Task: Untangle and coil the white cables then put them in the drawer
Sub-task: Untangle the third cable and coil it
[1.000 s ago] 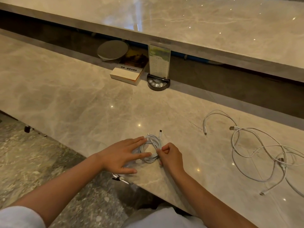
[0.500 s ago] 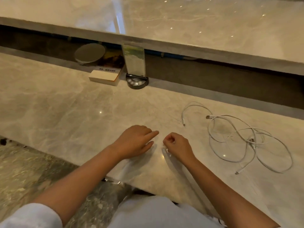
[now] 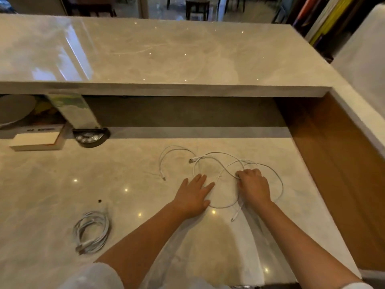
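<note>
Head view: on the pale marble desk [image 3: 52, 184] a loose tangle of white cables [image 3: 218, 163] lies just right of centre, its loops spreading from about 11 o'clock round to 3 o'clock of the two hands. The right hand [image 3: 253, 187] sits on the right part of the tangle with its fingers curled down, pinching a strand where several loops cross. The left hand [image 3: 192, 197] lies flat on the desk at the tangle's left edge, fingers straight and close together, their tips touching or just over a loop; I cannot tell which. One plug end [image 3: 233, 219] lies on the desk at 6 o'clock of the tangle, between the forearms. A coiled white cable [image 3: 91, 231] rests apart at 8 o'clock of the left hand, near the desk's front edge. At 10 o'clock, against the raised counter ledge [image 3: 166, 88], stand a dark round-based stand [image 3: 90, 137] with an upright card and a flat white box [image 3: 35, 141].
</note>
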